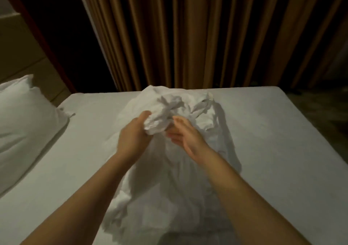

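A crumpled white cloth (pixel 188 111), perhaps a pillowcase or sheet, lies heaped in the middle of the bed (pixel 273 131) and trails toward me. My left hand (pixel 134 134) grips a bunched wad of that cloth, thumb on top. My right hand (pixel 185 134) is just to the right of the wad, palm turned left, fingers fairly straight and touching the cloth's underside. Their tips are partly hidden by the fabric.
A white pillow (pixel 24 120) lies at the bed's left side. Brown curtains (pixel 207 33) hang behind the far edge of the bed. Dark floor (pixel 323 113) shows past the bed's right corner. A pale wall (pixel 17 43) is at the far left.
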Tool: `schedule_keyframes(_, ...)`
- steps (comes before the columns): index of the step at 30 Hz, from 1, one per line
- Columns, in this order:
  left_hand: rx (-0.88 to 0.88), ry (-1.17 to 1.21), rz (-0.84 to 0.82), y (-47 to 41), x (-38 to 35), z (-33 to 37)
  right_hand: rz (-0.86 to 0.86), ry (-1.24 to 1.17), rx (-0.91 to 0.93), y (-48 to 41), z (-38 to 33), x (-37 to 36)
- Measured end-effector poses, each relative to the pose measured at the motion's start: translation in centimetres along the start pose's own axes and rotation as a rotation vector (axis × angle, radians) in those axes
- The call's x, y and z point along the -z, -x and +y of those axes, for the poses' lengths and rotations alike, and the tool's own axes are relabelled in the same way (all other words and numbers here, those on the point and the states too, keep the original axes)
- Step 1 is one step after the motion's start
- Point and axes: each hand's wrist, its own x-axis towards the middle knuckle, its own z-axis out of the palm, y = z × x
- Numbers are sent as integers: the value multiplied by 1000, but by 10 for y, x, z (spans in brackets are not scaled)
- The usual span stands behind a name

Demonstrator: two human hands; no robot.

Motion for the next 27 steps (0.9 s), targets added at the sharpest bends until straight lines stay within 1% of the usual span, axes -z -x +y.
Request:
schedule_keyframes(2, 55, 70, 66, -12, 4, -7, 260, 67, -42, -1, 46, 44)
schedule_keyframes(3, 74, 75, 98, -18, 8, -11, 371, 135, -142, 3, 73, 66)
schedule_keyframes(4, 86, 72, 123, -24, 12, -15, 439, 214, -261, 9, 103, 85)
schedule_keyframes(5, 104, 72, 137, -28, 17, -18, 458, 279, -377, 17, 133, 97)
schedule_keyframes(6, 123, 77, 142, -32, 21, -20, 450, 308, -453, 24, 164, 104)
schedule_keyframes(8, 151, 87, 130, -35, 24, -23, 444, 370, -534, 37, 211, 102)
schedule_keyframes(9, 156, 90, 124, -35, 24, -23, 464, 377, -549, 42, 220, 92)
schedule_keyframes(10, 154, 94, 122, -35, 24, -23, 481, 335, -550, 46, 226, 84)
schedule_keyframes(13, 164, 94, 119, -35, 26, -25, 442, 252, -624, 43, 222, 70)
schedule_keyframes(14, 168, 89, 119, -35, 27, -26, 419, 227, -601, 44, 222, 66)
schedule_keyframes(15, 171, 84, 121, -33, 28, -29, 343, 199, -581, 44, 219, 62)
schedule_keyframes(16, 175, 83, 128, -32, 30, -30, 340, 147, -541, 43, 210, 59)
schedule_keyframes(18, 196, 104, 154, -30, 38, -29, 402, 43, -464, 32, 185, 64)
schedule_keyframes(19, 201, 126, 176, -30, 43, -27, 463, 17, -409, 19, 161, 67)
schedule_keyframes(20, 193, 151, 204, -31, 50, -21, 490, 44, -352, 7, 128, 70)
schedule_keyframes(23, 126, 226, 276, -37, 65, 16, 486, 103, -101, -14, 2, 76)
schedule_keyframes(25, 39, 268, 270, -34, 59, 50, 336, 84, 111, -4, -68, 71)
schedule_keyframes(26, -3, 283, 248, -31, 53, 65, 253, 118, 152, 4, -80, 68)
schedule_keyframes(27, -34, 303, 219, -28, 44, 76, 197, 144, 140, 12, -83, 70)
